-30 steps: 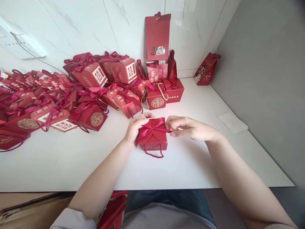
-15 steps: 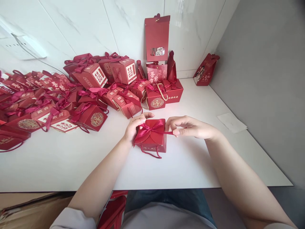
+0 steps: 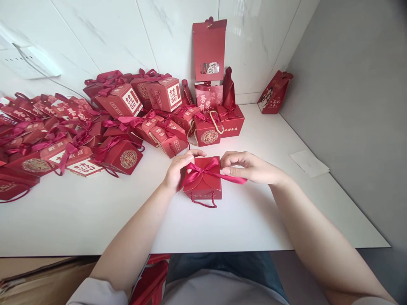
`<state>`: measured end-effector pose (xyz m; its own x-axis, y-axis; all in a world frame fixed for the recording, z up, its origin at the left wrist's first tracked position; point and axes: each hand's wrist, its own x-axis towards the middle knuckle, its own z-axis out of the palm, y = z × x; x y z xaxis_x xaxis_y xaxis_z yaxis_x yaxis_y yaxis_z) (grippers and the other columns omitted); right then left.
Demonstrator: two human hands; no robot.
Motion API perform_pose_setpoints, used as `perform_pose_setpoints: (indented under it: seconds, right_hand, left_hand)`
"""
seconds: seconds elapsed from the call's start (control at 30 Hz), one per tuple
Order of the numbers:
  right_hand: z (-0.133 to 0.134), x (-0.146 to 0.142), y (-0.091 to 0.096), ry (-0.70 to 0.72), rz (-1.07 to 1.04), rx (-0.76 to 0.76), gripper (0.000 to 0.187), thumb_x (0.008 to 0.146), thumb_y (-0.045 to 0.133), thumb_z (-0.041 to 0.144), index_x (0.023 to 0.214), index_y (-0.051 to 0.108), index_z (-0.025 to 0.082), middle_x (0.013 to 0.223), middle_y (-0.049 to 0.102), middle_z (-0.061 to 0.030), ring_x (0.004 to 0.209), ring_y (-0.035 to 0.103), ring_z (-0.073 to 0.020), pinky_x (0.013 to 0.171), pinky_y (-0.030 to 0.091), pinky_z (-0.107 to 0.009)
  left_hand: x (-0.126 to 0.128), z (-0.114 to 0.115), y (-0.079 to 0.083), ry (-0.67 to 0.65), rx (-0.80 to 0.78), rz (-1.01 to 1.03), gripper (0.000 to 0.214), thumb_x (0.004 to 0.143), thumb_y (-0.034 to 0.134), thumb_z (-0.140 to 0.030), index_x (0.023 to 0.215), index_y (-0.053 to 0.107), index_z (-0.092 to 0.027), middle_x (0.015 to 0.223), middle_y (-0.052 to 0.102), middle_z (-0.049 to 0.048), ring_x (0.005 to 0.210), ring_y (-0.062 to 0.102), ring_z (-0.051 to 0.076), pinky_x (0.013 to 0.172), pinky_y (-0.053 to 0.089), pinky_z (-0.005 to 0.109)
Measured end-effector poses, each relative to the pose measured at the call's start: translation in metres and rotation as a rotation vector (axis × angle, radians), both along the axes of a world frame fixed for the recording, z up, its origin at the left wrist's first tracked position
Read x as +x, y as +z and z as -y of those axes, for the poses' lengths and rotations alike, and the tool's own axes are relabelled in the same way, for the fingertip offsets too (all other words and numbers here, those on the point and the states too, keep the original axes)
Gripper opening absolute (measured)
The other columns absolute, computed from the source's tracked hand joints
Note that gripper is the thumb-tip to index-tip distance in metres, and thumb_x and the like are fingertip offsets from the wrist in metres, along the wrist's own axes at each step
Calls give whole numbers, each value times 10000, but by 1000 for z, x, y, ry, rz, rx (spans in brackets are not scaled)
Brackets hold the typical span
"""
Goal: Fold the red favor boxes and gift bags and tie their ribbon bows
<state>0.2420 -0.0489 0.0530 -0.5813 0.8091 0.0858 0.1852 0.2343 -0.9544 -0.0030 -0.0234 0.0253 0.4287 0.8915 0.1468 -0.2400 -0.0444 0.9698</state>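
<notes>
A small red gift box [image 3: 203, 186] stands on the white table [image 3: 241, 220], closed by petal flaps with a dark red satin ribbon [image 3: 206, 170] tied over its top. A cord handle hangs down its front. My left hand [image 3: 178, 169] grips the box's left side, thumb and fingers pinching the ribbon loop there. My right hand [image 3: 248, 167] is at the box's right edge, fingers pinched on the ribbon's tail, which runs out to the right under my fingers.
A big heap of finished red ribbon boxes [image 3: 95, 123] covers the table's left and back. Taller red bags [image 3: 209, 51] lean on the marble wall, one more red bag [image 3: 275, 93] at the right corner. A paper slip [image 3: 310, 163] lies right. Cardboard [image 3: 41, 279] sits below the table edge.
My right hand drew the ribbon tail out to the right, so a longer strip now shows under it. The box shifted slightly; my left hand stayed on its left side.
</notes>
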Motion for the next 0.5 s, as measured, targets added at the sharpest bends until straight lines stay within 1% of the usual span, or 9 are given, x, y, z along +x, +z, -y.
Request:
perform_pose_setpoints:
  seconds: [0.07, 0.13, 0.17, 0.2, 0.27, 0.37, 0.43, 0.5]
  right_hand:
    - [-1, -2, -2, -107, -66, -12, 304, 916, 628, 489, 811, 580, 207, 866, 560, -13, 781, 522, -154, 739, 442, -297]
    - [-1, -5, -3, -225, -124, 34, 259, 939, 601, 472, 878, 596, 221, 972, 585, -29, 923, 554, -179, 847, 454, -317]
    - [-1, -6, -4, -254, -135, 65, 244, 954, 581, 461, 902, 613, 225, 1044, 593, -40, 1026, 553, -196, 924, 440, -335]
    - [-1, -7, -5, -254, -137, 81, 242, 968, 560, 452, 910, 630, 227, 1114, 595, -50, 1124, 536, -212, 992, 415, -354]
    - [-1, -10, -6, -185, -144, 68, 263, 981, 541, 442, 872, 644, 226, 1208, 596, -56, 1230, 509, -234, 1057, 382, -384]
    - [1, -12, -7, -53, -183, 40, 260, 950, 605, 424, 796, 609, 215, 1298, 584, -57, 1251, 526, -251, 1061, 398, -414]
    - [1, -12, -8, -16, -183, 61, 249, 922, 652, 406, 779, 593, 211, 1332, 573, -66, 1273, 523, -259, 1082, 387, -434]
    - [1, -12, -9, -11, -155, 86, 250, 915, 666, 395, 764, 596, 207, 1363, 562, -76, 1319, 496, -264, 1120, 350, -450]
  left_hand:
    - [1, 1, 0, -1, -22, 8, 433, 878, 532, -405, 507, 530, -181, 968, 650, 104, 1154, 550, 296, 965, 428, 378]
    - [3, 3, 0, -16, -35, 9, 443, 898, 508, -419, 528, 538, -178, 1072, 656, 100, 1125, 567, 292, 954, 431, 387]
    - [4, 5, 1, -27, -35, 0, 449, 906, 498, -423, 533, 537, -177, 1103, 655, 97, 1112, 574, 288, 957, 429, 389]
    - [5, 6, 1, -36, -27, -15, 453, 914, 490, -424, 537, 534, -176, 1119, 655, 95, 1107, 577, 285, 965, 423, 389]
    - [6, 9, 3, -48, 6, -53, 454, 920, 485, -426, 544, 533, -176, 1134, 656, 94, 1118, 574, 284, 989, 410, 389]
    - [7, 11, 6, -46, 69, -96, 454, 917, 500, -427, 540, 520, -176, 1118, 660, 95, 1153, 560, 287, 1031, 390, 386]
    - [7, 12, 6, -31, 116, -113, 445, 912, 525, -408, 533, 508, -176, 1081, 664, 93, 1158, 557, 282, 1050, 378, 377]
    - [7, 12, 6, -4, 156, -136, 425, 912, 548, -378, 542, 511, -172, 1073, 658, 86, 1133, 567, 266, 1042, 381, 362]
